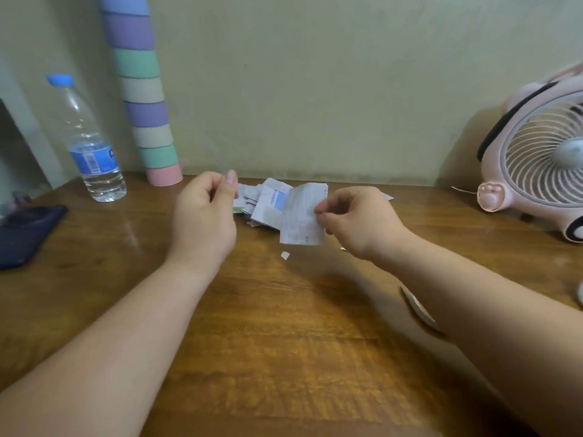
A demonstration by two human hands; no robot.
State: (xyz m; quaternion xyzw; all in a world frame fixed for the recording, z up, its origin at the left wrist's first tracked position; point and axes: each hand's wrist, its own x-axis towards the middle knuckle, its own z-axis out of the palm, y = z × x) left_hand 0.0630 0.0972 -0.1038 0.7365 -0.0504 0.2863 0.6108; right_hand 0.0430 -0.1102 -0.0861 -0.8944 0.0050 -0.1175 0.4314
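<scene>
My right hand (356,220) pinches the right edge of a printed white paper slip (301,216) and holds it upright above the wooden table (268,326). My left hand (205,212) hovers to the left of it with curled fingers and the thumb raised; nothing shows in its grip. Behind the slip lies a small pile of torn printed papers (263,201), some with blue patches. A tiny white paper scrap (285,255) lies on the table just below the slip.
A clear water bottle (91,146) with a blue cap stands at the back left beside a tall stack of pastel cups (142,89). A dark blue pouch (25,234) lies at the left edge. A pink desk fan (542,159) sits at the right. A pale strip (418,307) lies under my right forearm.
</scene>
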